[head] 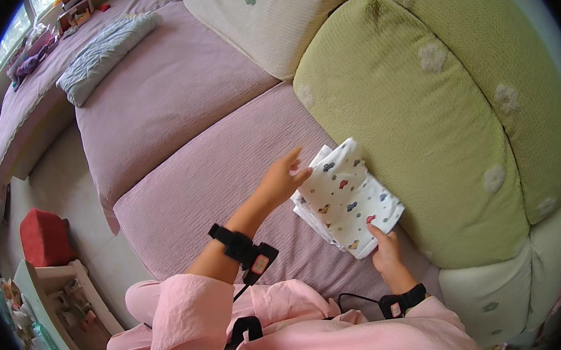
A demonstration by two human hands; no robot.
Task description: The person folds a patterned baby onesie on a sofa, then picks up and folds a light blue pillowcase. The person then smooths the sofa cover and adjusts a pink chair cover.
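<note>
A folded white cloth (pixel 346 201) printed with small cars lies on the pink sofa cover (pixel 198 187), close to the green backrest cushion. My right hand (pixel 386 248) grips its lower right edge, thumb on top and the fingers hidden underneath. At the cloth's upper left edge is my left hand (pixel 288 170), its thumb and fingers apart; the thumb tip is by the cloth, and whether it touches cannot be told. Other layers of the cloth show beneath the top one on the left side.
Green cushions (pixel 417 122) with white flowers line the back, beside a cream cushion (pixel 266 11). A rolled light-blue quilt (pixel 109 57) lies at the upper left. A red stool-like object (pixel 46 238) and an open bin of small items (pixel 81 302) stand on the floor at left.
</note>
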